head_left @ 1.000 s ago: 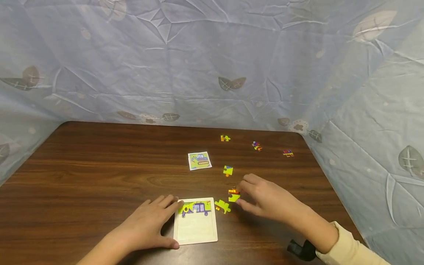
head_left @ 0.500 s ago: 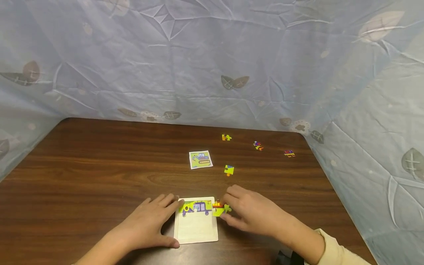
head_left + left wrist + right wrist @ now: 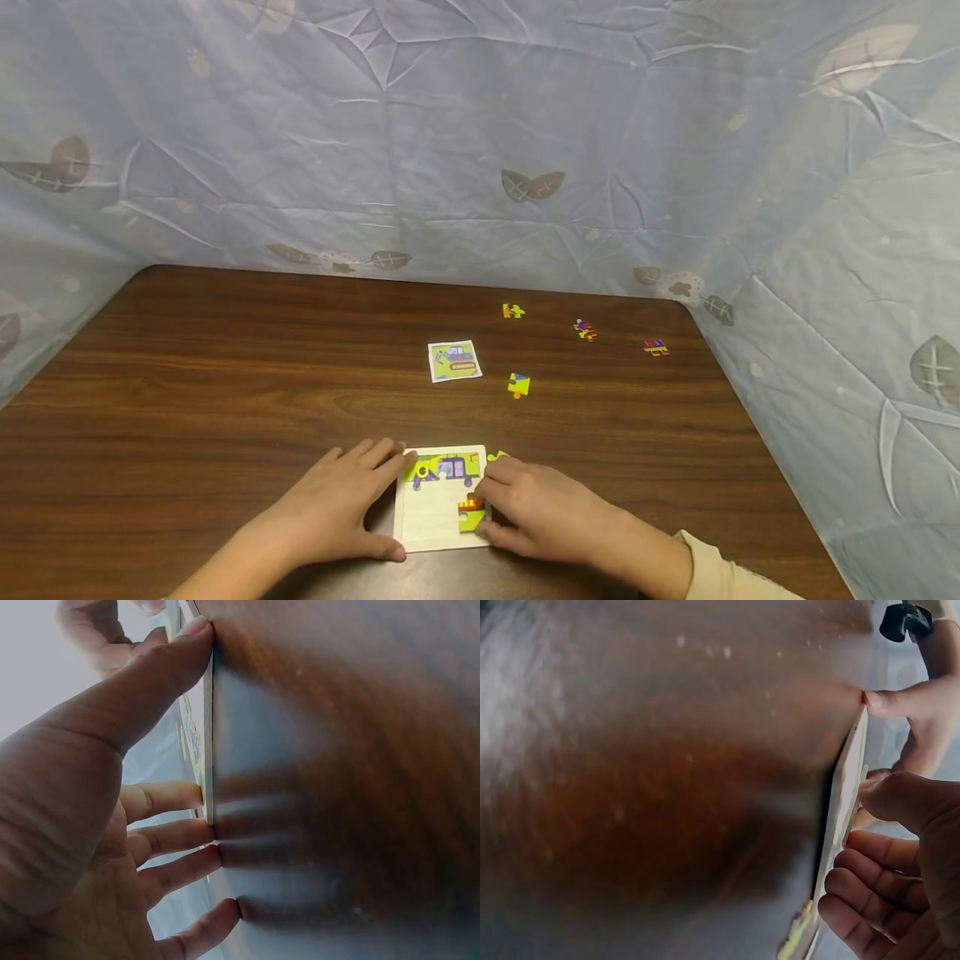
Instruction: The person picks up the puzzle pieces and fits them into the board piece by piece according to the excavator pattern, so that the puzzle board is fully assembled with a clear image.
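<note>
A square puzzle tray with a pale wooden frame lies near the table's front, its top row filled with green and purple pieces. My left hand rests at its left side, thumb at the lower corner and fingertips by the upper one; the left wrist view shows the thumb against the tray's edge. Over the tray's lower right, my right hand pinches a green puzzle piece with a red and yellow band. In the right wrist view that piece appears edge-on between thumb and index finger.
Another green puzzle piece peeks out behind the right hand, by the tray's upper right corner. Farther back lie a picture card, a green and blue piece and several others. A patterned cloth hangs behind the table.
My right hand has carried the pinched puzzle piece left and toward me, from the table right of the tray to over its lower right. The left hand stays at the tray.
</note>
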### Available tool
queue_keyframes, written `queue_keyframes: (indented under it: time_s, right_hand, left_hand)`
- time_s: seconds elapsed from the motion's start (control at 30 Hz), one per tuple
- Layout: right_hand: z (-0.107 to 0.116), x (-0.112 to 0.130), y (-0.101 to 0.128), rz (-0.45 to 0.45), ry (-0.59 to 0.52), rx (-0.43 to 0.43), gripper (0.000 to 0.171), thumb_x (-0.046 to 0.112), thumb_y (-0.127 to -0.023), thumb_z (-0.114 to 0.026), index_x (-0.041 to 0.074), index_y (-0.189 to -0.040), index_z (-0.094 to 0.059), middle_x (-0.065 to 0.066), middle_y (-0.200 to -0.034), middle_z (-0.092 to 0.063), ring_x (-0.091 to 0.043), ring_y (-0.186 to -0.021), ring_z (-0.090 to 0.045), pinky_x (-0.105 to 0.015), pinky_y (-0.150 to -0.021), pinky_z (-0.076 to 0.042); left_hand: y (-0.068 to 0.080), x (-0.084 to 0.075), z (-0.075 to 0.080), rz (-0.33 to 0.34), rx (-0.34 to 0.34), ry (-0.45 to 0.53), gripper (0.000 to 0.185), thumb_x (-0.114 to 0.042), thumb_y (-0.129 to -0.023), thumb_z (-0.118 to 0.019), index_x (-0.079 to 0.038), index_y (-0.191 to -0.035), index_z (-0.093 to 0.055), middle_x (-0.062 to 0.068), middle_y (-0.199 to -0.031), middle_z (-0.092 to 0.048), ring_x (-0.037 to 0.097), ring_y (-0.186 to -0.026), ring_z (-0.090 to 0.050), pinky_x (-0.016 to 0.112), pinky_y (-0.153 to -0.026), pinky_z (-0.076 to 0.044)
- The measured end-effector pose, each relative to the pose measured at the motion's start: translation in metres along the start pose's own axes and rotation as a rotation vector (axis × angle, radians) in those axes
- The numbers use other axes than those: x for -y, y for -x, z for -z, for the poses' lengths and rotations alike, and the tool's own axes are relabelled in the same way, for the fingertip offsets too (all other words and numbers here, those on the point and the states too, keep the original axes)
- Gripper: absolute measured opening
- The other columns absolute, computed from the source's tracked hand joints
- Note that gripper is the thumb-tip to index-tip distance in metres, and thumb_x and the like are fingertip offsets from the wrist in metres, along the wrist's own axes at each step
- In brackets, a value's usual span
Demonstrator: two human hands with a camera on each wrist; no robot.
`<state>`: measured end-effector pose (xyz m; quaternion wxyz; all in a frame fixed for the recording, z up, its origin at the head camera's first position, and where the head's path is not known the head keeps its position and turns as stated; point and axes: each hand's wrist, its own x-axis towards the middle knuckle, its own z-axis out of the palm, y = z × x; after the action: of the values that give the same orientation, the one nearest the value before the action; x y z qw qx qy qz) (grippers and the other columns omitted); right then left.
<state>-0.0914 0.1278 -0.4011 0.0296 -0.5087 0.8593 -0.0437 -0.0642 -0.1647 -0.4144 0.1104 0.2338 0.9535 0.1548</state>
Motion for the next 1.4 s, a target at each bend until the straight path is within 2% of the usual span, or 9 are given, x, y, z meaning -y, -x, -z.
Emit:
queue_keyframes:
  time_s: [0.17, 0.37, 0.5, 0.6, 0.73, 0.97, 1.23, 1.4]
  right_hand:
    - [-0.0026, 0.0005, -0.0014, 0.008, -0.01, 0.02, 0.019, 0.034, -0.099, -0.071, 0.017, -0.107, -0.071, 0.01, -0.097, -0.06, 0.005, -0.078, -0.042, -0.009, -0.069, -0.041]
    - [-0.0017, 0.001, -0.0022, 0.008, -0.002, 0.026, 0.016, 0.034, -0.099, -0.071, 0.019, -0.101, -0.069, 0.011, -0.092, -0.057, 0.005, -0.075, -0.04, -0.011, -0.066, -0.039]
    - [-0.001, 0.0021, -0.0034, -0.022, -0.035, 0.053, 0.016, 0.034, -0.099, -0.071, 0.019, -0.098, -0.067, 0.012, -0.087, -0.054, 0.004, -0.072, -0.038, -0.012, -0.062, -0.036]
    - [-0.0007, 0.0032, -0.0038, -0.05, -0.071, 0.075, 0.015, 0.033, -0.099, -0.072, 0.019, -0.097, -0.066, 0.012, -0.085, -0.053, 0.004, -0.07, -0.038, -0.012, -0.061, -0.035]
    - [-0.0012, 0.0042, -0.0025, -0.053, -0.062, 0.073, 0.013, 0.031, -0.099, -0.072, 0.019, -0.095, -0.068, 0.012, -0.085, -0.054, 0.003, -0.07, -0.039, -0.012, -0.063, -0.038]
    - [-0.0018, 0.0044, 0.0018, -0.024, -0.015, 0.043, 0.013, 0.031, -0.101, -0.07, 0.021, -0.092, -0.068, 0.012, -0.082, -0.052, 0.002, -0.071, -0.038, -0.014, -0.063, -0.038]
    - [-0.0042, 0.0032, 0.003, 0.129, 0.143, -0.055, 0.012, 0.031, -0.102, -0.068, 0.019, -0.099, -0.072, 0.011, -0.082, -0.054, -0.001, -0.073, -0.04, -0.014, -0.064, -0.041]
    - [-0.0082, 0.0033, 0.0035, 0.124, 0.107, -0.067, 0.02, 0.038, -0.104, -0.065, 0.02, -0.095, -0.07, 0.012, -0.081, -0.05, 0.001, -0.072, -0.036, -0.013, -0.064, -0.036]
  left_hand:
    - [-0.0011, 0.0003, -0.0002, -0.002, -0.005, 0.0, 0.108, -0.072, -0.071, -0.083, -0.013, -0.155, -0.049, 0.012, -0.154, -0.054, 0.045, -0.144, -0.05, 0.077, -0.108, -0.04]
    - [-0.0013, -0.0005, 0.0003, 0.002, 0.003, 0.011, 0.109, -0.073, -0.07, -0.083, -0.014, -0.156, -0.049, 0.014, -0.156, -0.052, 0.048, -0.145, -0.048, 0.079, -0.109, -0.038]
    - [-0.0019, -0.0009, -0.0001, 0.005, 0.003, 0.012, 0.109, -0.072, -0.07, -0.083, -0.014, -0.156, -0.049, 0.014, -0.156, -0.052, 0.048, -0.145, -0.048, 0.078, -0.109, -0.038]
    - [-0.0018, -0.0013, -0.0005, -0.005, -0.004, 0.003, 0.109, -0.073, -0.07, -0.083, -0.014, -0.155, -0.049, 0.013, -0.154, -0.053, 0.045, -0.144, -0.05, 0.077, -0.109, -0.039]
    - [-0.0015, -0.002, -0.0009, -0.016, -0.009, -0.004, 0.109, -0.074, -0.07, -0.082, -0.015, -0.155, -0.049, 0.011, -0.153, -0.054, 0.042, -0.143, -0.051, 0.076, -0.108, -0.04]
    - [-0.0025, -0.003, -0.0016, -0.013, -0.008, -0.007, 0.108, -0.072, -0.07, -0.083, -0.015, -0.155, -0.049, 0.012, -0.155, -0.053, 0.043, -0.144, -0.05, 0.077, -0.108, -0.04]
    - [-0.0033, -0.0037, 0.0021, 0.008, 0.009, -0.018, 0.111, -0.073, -0.068, -0.084, -0.014, -0.155, -0.049, 0.013, -0.157, -0.052, 0.047, -0.144, -0.05, 0.078, -0.108, -0.039]
    - [-0.0029, -0.0032, 0.0024, 0.011, 0.018, -0.022, 0.112, -0.074, -0.067, -0.084, -0.013, -0.155, -0.05, 0.013, -0.156, -0.052, 0.048, -0.144, -0.05, 0.078, -0.108, -0.04]
